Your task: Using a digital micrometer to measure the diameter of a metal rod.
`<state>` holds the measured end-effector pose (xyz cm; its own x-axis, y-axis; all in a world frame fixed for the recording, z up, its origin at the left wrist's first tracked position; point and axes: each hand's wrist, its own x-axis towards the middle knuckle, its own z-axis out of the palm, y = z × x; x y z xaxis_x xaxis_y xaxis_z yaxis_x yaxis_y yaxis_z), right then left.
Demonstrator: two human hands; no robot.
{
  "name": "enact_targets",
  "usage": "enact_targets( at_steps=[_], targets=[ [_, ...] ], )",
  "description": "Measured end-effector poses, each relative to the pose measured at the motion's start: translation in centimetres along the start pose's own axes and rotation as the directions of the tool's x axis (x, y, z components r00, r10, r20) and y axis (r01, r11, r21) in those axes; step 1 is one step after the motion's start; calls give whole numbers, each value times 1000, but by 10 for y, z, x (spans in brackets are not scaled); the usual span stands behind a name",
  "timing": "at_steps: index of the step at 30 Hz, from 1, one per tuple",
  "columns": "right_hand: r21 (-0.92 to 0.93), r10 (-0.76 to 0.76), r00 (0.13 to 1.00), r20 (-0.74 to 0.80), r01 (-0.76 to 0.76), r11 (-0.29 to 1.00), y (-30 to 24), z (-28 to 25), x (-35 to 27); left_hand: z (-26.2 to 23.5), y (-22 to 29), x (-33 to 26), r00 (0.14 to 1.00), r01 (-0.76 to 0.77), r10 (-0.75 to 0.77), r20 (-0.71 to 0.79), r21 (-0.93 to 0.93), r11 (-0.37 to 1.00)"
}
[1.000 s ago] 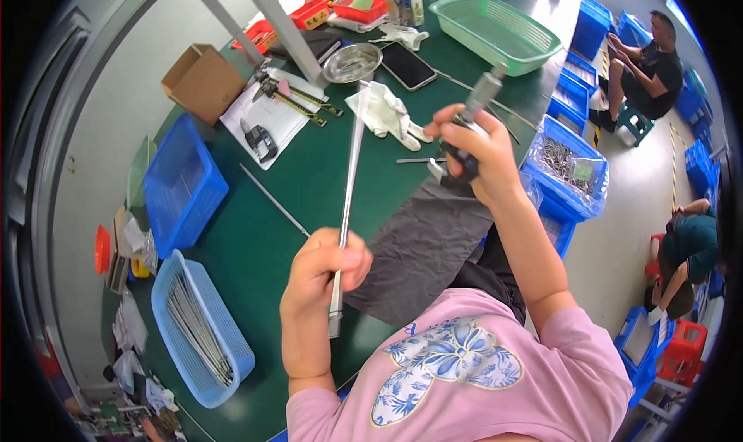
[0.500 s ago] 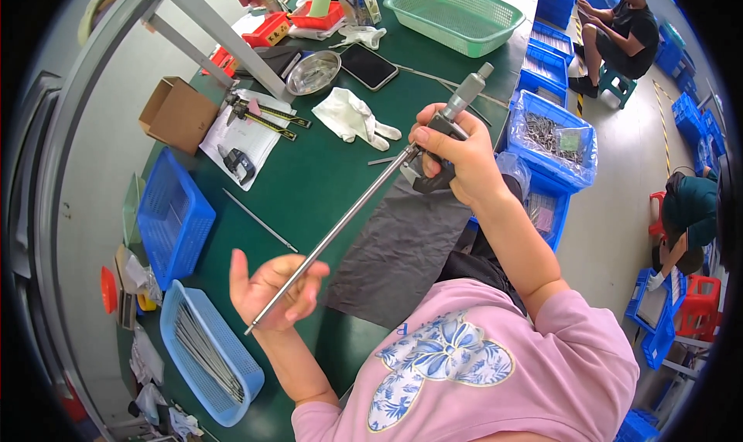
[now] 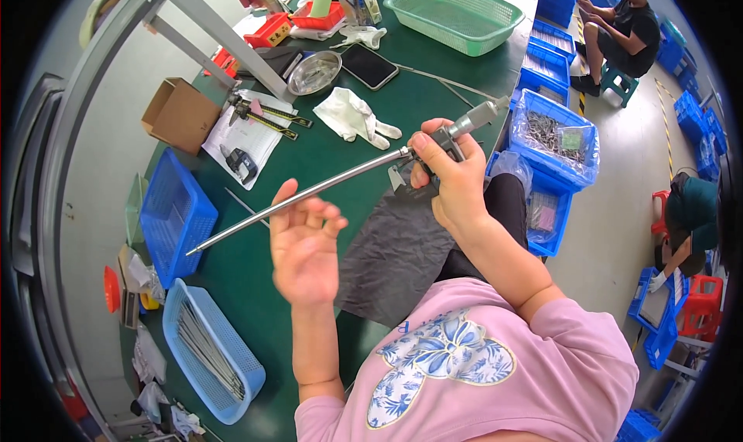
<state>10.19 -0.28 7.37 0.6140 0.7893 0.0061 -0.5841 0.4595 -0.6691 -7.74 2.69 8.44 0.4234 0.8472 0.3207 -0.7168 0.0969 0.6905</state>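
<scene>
We get one view only — a head camera looking steeply down, close over the hands, the worktop (image 3: pixel 325 163) stretching away ahead.

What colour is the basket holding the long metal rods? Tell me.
Light blue basket, seen in the head view, lower left.

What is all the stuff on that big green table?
rod: one, silver, slanting above the table, near the left hand
micrometer: one, grey, in the right hand at the rod's end
mat: one, dark grey, table's near edge
glove: one, white, table middle
phone: one, black, beside the bowl
bowl: one, silver, far side
green basket: one, far right
blue baskets: two, left side
box: one, brown, far left
table: one, green
left hand: open, under the rod
right hand: grip shut on the micrometer
</scene>
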Motion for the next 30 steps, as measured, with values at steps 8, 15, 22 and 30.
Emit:
enact_targets(
  at_steps=[8, 15, 22, 30],
  targets=[
    [-31, 52, 989, 139, -48, 998, -7, 3, -32, 20, -29, 7, 1000, -24, 21, 12, 283, 959],
    [-113, 183, 933, 311, -155, 981, -30, -1, -33, 21, -17, 7, 998, 28, -39, 39, 233, 972],
    [34, 390, 703, 594, -506, 862, -60, 2, -5, 18, 0, 5, 977, 171, -186, 101, 138, 976],
    [54, 419, 656, 628, -573, 818, -60, 12, -9, 22, 0, 4, 961, 237, -256, 109, 155, 959]
  ],
)
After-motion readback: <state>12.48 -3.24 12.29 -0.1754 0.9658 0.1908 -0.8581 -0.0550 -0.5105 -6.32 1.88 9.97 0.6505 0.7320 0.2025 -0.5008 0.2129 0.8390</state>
